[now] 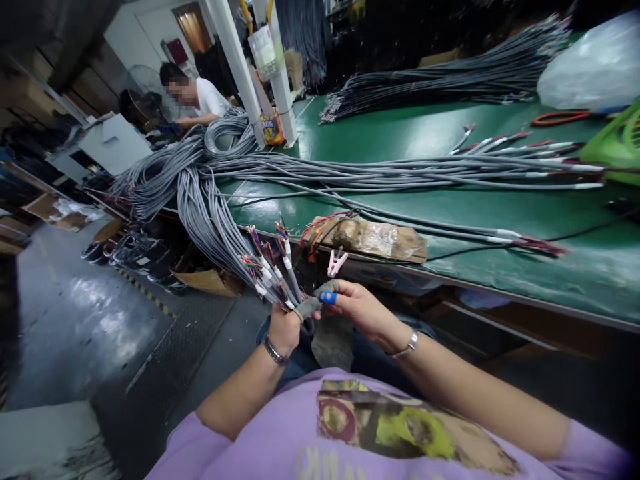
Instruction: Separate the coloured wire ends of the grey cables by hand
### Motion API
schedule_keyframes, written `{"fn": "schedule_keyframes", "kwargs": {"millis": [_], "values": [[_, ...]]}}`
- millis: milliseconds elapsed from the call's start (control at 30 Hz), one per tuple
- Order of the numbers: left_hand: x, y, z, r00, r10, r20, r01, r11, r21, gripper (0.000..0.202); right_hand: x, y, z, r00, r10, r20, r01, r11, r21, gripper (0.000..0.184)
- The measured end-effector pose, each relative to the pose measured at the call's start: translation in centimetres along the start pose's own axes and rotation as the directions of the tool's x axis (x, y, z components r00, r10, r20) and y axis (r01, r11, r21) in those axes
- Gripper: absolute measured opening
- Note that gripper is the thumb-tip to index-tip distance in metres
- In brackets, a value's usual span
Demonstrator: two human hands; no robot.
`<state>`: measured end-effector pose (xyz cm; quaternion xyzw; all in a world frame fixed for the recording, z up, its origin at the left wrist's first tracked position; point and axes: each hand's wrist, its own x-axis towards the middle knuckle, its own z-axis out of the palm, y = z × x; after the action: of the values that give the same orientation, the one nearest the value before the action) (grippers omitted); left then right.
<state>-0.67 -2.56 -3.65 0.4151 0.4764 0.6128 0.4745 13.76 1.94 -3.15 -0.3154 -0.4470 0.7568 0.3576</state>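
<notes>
- We see the left hand (pixel 285 328) closed round a sheaf of grey cables (pixel 207 217), its fingers clamped just below the white-sleeved ends, probably so the coloured wires (pixel 270 257) stay bunched and within reach
- The right hand (pixel 362 310) meets it at the cable ends, fingers close together; whether they pinch a wire we cannot tell
- Grey finger covers (pixel 308 308) and a blue thumb band (pixel 328 298) presumably guard the skin
- We find the held ends in front of the lap, off the near edge of the green bench (pixel 415 130); the cables droop from a coiled heap, which likely leaves them slack
- A pink clothes peg (pixel 337 264) stands at that edge, beside a wooden block (pixel 411 245) wrapped in clear film
- Across the bench we see more grey lengths, a dark cable bundle (pixel 440 73), a plastic bag (pixel 595 63) and a green basket (pixel 616 143)
- Beyond the white posts (pixel 235 60), a person in a white shirt (pixel 209 100) leans in; cardboard and a shiny grey floor (pixel 95 307) lie left
</notes>
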Motion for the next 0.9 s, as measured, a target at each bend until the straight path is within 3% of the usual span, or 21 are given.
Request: {"fn": "schedule_keyframes", "kwargs": {"millis": [533,767,900], "values": [[0.1,0.4,0.3,0.997,-0.041,-0.066,0.041,0.999,-0.003,0.021,0.2,0.5,0.2,0.988,-0.072,-0.137,0.075,0.997,0.011,0.022],[0.4,1.7,1.7,0.988,-0.058,-0.142,0.046,0.995,-0.091,0.017,0.9,1.0,-1.8,0.985,0.021,-0.170,0.043,0.930,0.364,0.031],[0.8,2.1,2.7,0.988,-0.071,-0.136,0.061,0.995,-0.073,0.017,2.1,0.0,-2.5,0.982,0.107,-0.152,-0.027,0.891,0.454,0.037]]}}
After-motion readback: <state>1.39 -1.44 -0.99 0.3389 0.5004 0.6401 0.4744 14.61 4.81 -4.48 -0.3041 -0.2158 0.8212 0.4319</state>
